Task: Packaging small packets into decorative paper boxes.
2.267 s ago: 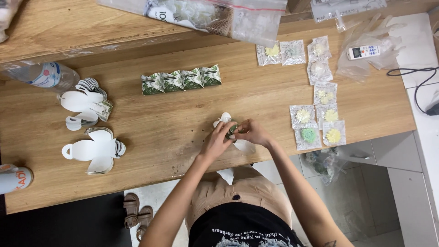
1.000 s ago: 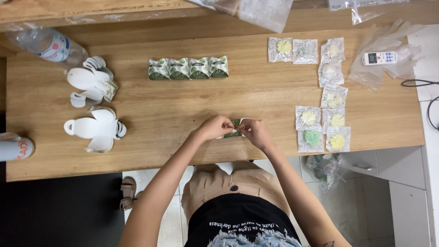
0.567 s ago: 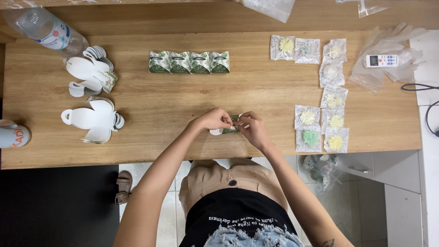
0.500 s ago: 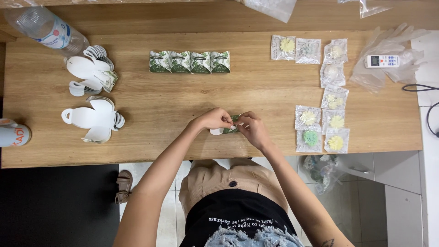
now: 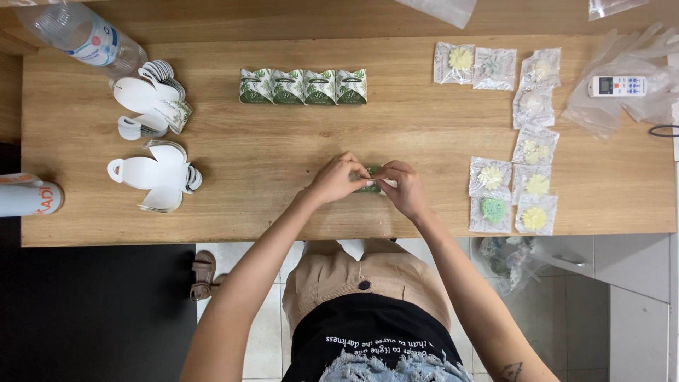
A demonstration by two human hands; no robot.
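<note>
Both my hands meet over the front middle of the wooden table (image 5: 283,163). My left hand (image 5: 335,180) and my right hand (image 5: 402,187) pinch a small green and white paper box (image 5: 369,180) between their fingertips; most of it is hidden by the fingers. A row of several finished green and white boxes (image 5: 303,86) stands further back on the table. Flat white die-cut box blanks (image 5: 152,173) lie in stacks at the left, with more blanks (image 5: 148,95) behind them.
Several clear packets holding small flower-shaped pieces (image 5: 513,192) lie at the right, more packets (image 5: 488,67) behind. A white remote (image 5: 617,85) rests on plastic bags at far right. A water bottle (image 5: 81,35) lies at back left, a can (image 5: 28,198) at the left edge.
My hands stay together on the small box, fingers shifting slightly. The white part seen earlier by my hands is now folded in or hidden. The camera view has drifted a little.
</note>
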